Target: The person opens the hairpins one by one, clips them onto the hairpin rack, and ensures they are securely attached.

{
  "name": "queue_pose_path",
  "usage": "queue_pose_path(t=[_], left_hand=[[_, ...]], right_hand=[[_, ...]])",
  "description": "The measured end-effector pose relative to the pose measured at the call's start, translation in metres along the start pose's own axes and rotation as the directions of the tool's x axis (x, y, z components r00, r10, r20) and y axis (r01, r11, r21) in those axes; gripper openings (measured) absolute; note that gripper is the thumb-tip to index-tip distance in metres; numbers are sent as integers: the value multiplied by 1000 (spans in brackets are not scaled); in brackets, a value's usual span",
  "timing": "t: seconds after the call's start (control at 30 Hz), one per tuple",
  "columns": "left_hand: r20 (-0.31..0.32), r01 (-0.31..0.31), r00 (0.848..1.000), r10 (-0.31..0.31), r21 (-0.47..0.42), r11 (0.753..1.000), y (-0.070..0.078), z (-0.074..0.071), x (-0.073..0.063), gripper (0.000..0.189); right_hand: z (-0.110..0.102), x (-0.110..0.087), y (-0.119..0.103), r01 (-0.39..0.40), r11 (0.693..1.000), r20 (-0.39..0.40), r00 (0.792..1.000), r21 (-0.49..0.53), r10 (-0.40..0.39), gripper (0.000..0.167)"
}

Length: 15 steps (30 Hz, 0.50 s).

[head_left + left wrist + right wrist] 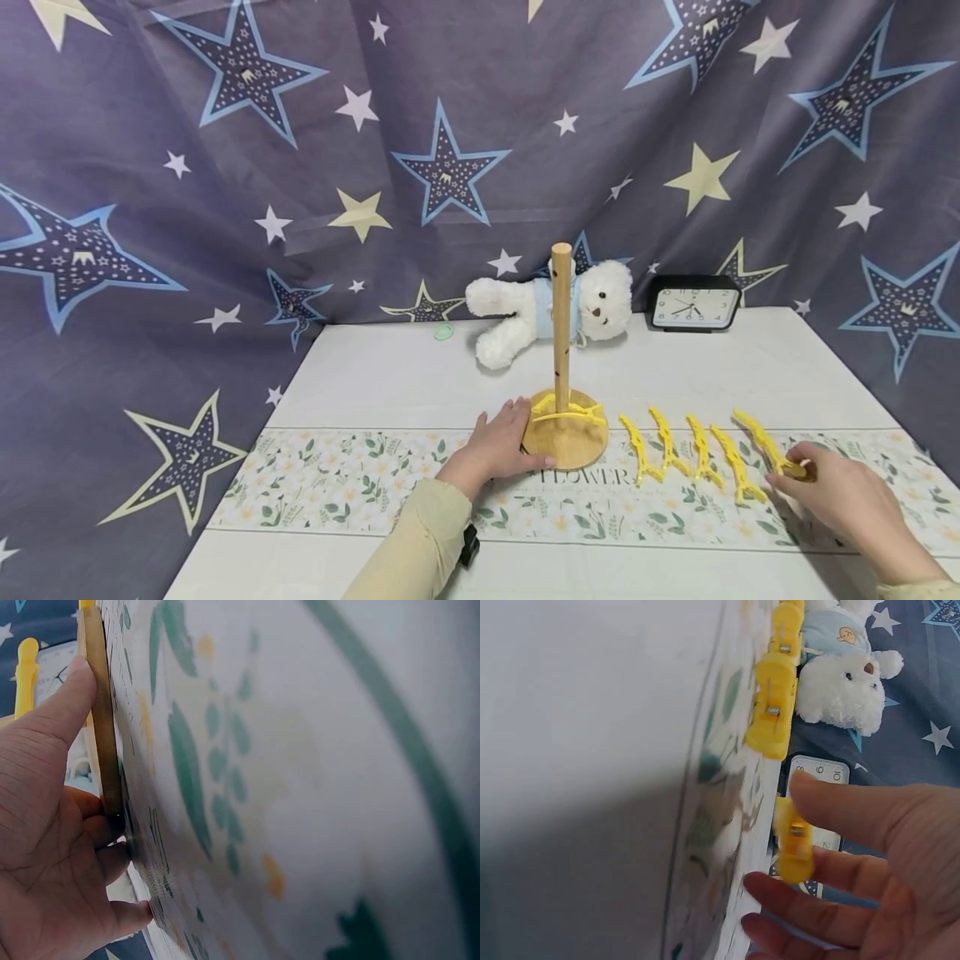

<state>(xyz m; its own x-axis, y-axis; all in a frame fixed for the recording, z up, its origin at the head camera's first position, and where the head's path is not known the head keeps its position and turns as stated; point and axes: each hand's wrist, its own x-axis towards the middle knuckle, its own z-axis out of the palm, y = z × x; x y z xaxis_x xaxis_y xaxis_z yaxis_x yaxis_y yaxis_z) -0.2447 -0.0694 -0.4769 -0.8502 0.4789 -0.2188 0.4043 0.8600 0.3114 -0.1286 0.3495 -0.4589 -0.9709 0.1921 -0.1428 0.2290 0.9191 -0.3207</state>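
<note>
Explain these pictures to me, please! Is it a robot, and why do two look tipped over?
There's no robot here, just a person's two bare hands. The wide picture comes from a camera on the person's head, looking down. The other two come from a camera on each wrist, so the white table looks tipped sideways.

A flowery strip lies across the table. The left hand rests against the round base of a wooden pole, and some yellow pieces lie at the pole's foot. The right hand pinches the end of a yellow clip, and four other clips lie in a row to its left. Behind, a white teddy bear lies down, and a black clock stands to the right.
</note>
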Motion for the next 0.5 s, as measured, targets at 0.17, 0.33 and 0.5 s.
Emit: queue_pose_path(t=[0.17,0.33,0.5], left_hand=[[2,0,1000,0,-12,1000,1,-1,0,103],[3,2,1000,-2,-7,1000,1,-2,0,103],[-3,4,1000,-4,-9,1000,2,-2,-1,103]], right_hand=[[-5,0,-11,66,996,-81,995,65,-61,61],[-6,-1,-30,135,985,-183,977,109,-114,53],[-5,0,-50,226,966,-276,943,129,-184,42]])
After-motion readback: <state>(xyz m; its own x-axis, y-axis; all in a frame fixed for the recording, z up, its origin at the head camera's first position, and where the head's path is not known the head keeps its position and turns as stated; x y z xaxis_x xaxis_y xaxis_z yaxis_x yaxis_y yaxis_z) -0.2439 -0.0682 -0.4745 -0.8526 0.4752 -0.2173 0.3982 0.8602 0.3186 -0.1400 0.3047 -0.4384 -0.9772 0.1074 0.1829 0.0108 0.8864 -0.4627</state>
